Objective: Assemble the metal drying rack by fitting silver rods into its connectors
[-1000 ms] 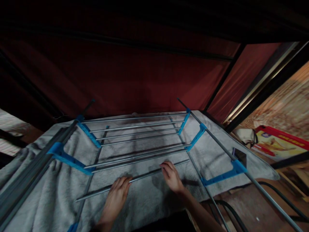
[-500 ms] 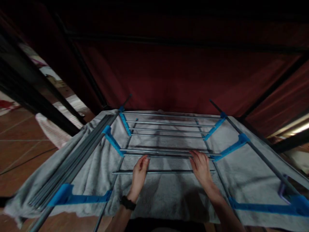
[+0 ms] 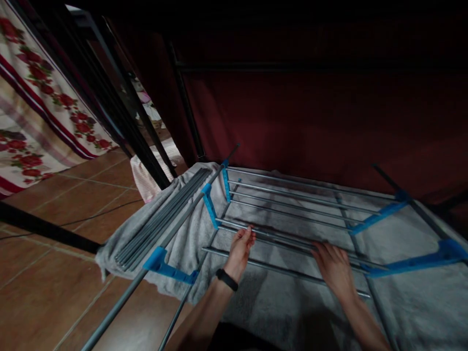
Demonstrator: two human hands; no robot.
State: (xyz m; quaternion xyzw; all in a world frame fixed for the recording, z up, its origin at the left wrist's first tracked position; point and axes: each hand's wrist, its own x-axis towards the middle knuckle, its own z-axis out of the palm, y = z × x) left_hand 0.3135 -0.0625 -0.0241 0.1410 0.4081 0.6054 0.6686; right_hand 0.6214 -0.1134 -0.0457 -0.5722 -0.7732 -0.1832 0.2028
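Observation:
A rack frame of grey metal tubes with blue plastic brackets lies in front of me. My left hand [image 3: 241, 248] pinches a metal rod [image 3: 281, 238] between thumb and fingers, left of its middle. My right hand [image 3: 333, 267] has its fingers curled over the same rod farther right. The rod's left end is at a blue bracket [image 3: 210, 207]; its right end reaches over the blue bracket [image 3: 413, 263] opposite. Just behind are several crossbars [image 3: 285, 192] between the far brackets. Nearer me, a separate rod [image 3: 288, 273] lies across the frame's lower tubes.
Beneath the frame spreads a grey blanket [image 3: 270, 298]. A bundle of several loose rods [image 3: 164, 219] lies on its left side. Dark metal posts [image 3: 124, 102] and a dark red cloth [image 3: 292, 126] stand beyond. Tiled floor [image 3: 44, 273] and a floral cloth [image 3: 47, 102] are at left.
My view has turned left, so the frame appears farther right. My left hand now pinches the rod; my right hand stays on it. The rod's right end appears raised over the bracket.

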